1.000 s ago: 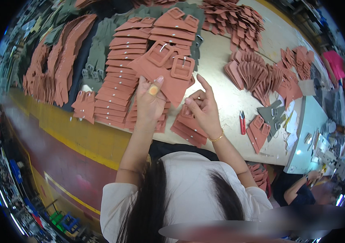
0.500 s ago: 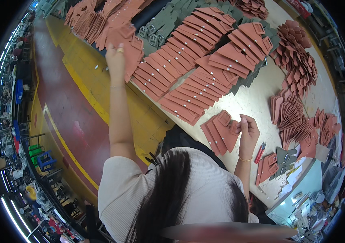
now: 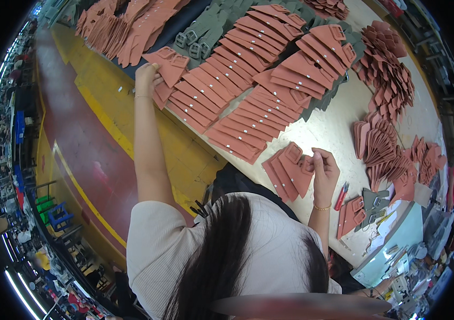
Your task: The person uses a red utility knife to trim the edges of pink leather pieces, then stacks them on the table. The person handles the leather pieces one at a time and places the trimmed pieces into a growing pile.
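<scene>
At the table's left edge, my left hand grips buckled terracotta pieces, flat leather-like parts, beside a long overlapping row of similar pieces. My right hand is nearer to me, its thumb and forefinger pinched together. It is right beside a small fanned stack of the same buckled pieces. Whether anything sits between those fingertips is too small to make out.
Dark green buckled pieces lie among the rows. Terracotta piles stand along the table's right side. A red-handled cutting tool lies right of my right hand. Beyond the left edge runs a yellow and red floor.
My left hand has shifted slightly left, and the pieces in it have tipped over to lie flatter against the row's end. The right hand keeps its pinch at the small stack.
</scene>
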### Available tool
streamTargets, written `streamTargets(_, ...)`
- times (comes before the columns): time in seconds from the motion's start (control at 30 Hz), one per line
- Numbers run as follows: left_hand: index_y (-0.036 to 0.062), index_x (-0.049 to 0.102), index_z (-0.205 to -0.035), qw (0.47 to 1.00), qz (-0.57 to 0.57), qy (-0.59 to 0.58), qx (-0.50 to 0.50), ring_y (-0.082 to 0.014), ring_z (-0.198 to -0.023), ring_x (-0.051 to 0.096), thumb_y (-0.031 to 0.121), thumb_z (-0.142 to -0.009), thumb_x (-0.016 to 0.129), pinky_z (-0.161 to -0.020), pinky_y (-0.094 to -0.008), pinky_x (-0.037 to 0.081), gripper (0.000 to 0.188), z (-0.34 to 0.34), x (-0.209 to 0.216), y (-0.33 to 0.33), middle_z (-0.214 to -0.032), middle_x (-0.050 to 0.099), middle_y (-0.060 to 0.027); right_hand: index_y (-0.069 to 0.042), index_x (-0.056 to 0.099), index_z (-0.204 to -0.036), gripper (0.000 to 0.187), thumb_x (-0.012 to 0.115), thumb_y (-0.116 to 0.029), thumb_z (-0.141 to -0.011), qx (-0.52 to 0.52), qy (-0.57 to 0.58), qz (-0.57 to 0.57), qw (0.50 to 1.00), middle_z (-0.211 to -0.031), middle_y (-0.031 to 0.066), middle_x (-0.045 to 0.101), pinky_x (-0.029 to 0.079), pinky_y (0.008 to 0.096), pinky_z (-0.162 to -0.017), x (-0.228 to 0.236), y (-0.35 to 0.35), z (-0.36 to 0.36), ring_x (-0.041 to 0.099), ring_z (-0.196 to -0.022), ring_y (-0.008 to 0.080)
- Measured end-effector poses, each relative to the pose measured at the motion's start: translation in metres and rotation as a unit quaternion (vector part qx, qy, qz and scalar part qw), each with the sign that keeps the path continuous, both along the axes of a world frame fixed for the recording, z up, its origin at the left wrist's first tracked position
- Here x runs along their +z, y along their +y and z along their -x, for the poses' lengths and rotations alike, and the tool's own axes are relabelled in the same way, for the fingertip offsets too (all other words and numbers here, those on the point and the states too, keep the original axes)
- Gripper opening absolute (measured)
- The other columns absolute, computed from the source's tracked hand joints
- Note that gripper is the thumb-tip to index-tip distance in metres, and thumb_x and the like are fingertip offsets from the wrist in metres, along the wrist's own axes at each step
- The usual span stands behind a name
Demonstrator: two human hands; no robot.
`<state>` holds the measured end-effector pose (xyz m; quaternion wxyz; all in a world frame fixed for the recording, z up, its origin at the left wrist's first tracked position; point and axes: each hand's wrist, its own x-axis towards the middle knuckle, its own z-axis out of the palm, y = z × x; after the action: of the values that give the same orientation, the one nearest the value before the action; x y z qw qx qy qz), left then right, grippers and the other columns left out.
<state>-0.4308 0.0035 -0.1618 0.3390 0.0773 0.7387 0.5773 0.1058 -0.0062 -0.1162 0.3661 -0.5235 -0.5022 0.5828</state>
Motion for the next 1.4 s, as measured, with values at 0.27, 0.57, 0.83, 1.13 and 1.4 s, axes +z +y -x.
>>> streamTargets(0.27,-0.0007,0.063,-0.088,0.982,0.149,0.056,-0.100,-0.0126,-0.054,0.060,0.010,-0.085,0.067,-0.049,-0.0242,0.054,0.012,0.024,0.009,-0.012,-0.078,0.065,-0.0076,0.003,0.063,-0.107,0.019,0.058,-0.013,-0.098,0.001,0.005,-0.003,1.000,-0.079,0.0035,0.063,0.047,0.0205,-0.061,-0.002,0.000,-0.001,0.055,-0.066,0.0063)
streamTargets(0.57,0.0026,0.061,-0.098,0.981,0.146,0.050,-0.114,-0.0153,-0.065,0.063,0.005,-0.091,0.059,-0.059,-0.0304,0.057,0.008,0.036,-0.008,-0.011,-0.081,0.064,-0.0060,0.002,0.065,-0.105,0.018,0.059,-0.013,-0.097,-0.027,-0.044,-0.027,0.998,-0.080,0.0016,0.064,0.047,0.0194,-0.061,-0.005,-0.006,-0.019,0.056,-0.068,0.0047)
streamTargets(0.83,0.0071,0.054,-0.075,0.983,0.121,0.063,-0.122,-0.0131,-0.047,0.053,0.015,-0.085,0.068,-0.042,-0.0281,0.044,0.019,0.061,-0.030,-0.021,-0.062,0.054,-0.0024,0.001,0.065,-0.105,0.018,0.059,-0.013,-0.096,-0.073,-0.052,-0.018,0.996,-0.085,0.0030,0.067,0.048,0.0218,-0.063,-0.026,-0.018,-0.048,0.058,-0.071,0.0064)
streamTargets(1.13,-0.0021,0.058,-0.091,0.821,0.256,0.498,-0.108,-0.0171,-0.054,0.055,0.028,-0.078,0.077,-0.052,-0.0327,0.047,0.038,0.072,-0.018,-0.017,-0.070,0.058,-0.0104,-0.003,0.058,-0.121,0.044,0.073,-0.020,-0.083,-0.004,-0.270,-0.009,0.963,-0.084,0.0105,0.065,0.052,0.0294,-0.063,-0.038,-0.042,-0.069,0.063,-0.067,0.0181)
streamTargets(1.4,-0.0037,0.056,-0.120,0.887,0.176,0.391,-0.169,-0.0161,-0.080,0.059,0.038,-0.079,0.077,-0.072,-0.0272,0.046,0.062,-0.019,0.053,0.020,-0.096,0.063,-0.0118,-0.005,0.050,-0.131,0.063,0.079,-0.020,-0.077,-0.004,-0.282,-0.005,0.960,-0.086,0.0097,0.062,0.052,0.0308,-0.064,-0.043,-0.050,-0.053,0.061,-0.067,0.0185)
